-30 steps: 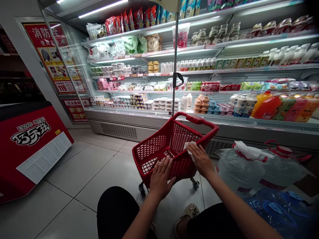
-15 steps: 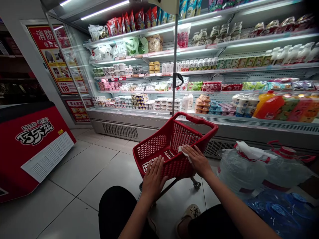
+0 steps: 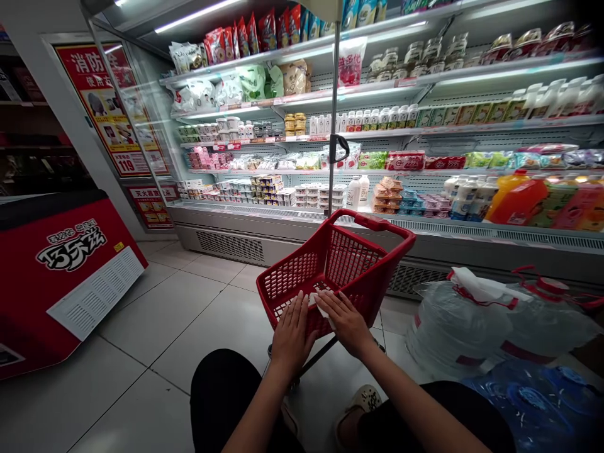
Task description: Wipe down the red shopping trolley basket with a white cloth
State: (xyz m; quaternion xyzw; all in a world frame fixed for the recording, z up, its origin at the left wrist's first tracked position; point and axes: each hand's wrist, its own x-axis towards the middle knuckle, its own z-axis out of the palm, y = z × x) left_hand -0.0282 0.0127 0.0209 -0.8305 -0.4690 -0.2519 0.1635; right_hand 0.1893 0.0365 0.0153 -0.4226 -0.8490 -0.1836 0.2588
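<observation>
A red plastic shopping cart [image 3: 352, 251] with perforated basket walls stands in front of me, its handle toward the far right. My left hand [image 3: 291, 333] lies on the near rim with its fingers stretched out, holding nothing. Right beside it, my right hand [image 3: 343, 319] presses a white cloth or tissue [image 3: 323, 309] against the same rim. The fingers of that hand cover most of the white piece, so its exact kind is hard to tell. Beneath the basket, the wheels are partly hidden by my arms.
Behind the cart runs a refrigerated display case [image 3: 226, 242] with stocked shelves and a vertical door edge with a handle [image 3: 340, 149]. Large water jugs [image 3: 460, 327] and blue bottles [image 3: 533, 402] crowd the right. At left stands a red freezer [image 3: 89, 283].
My right hand has slid left along the cart's near rim with the white cloth, and now sits next to my left hand. The left hand has stayed nearly in place.
</observation>
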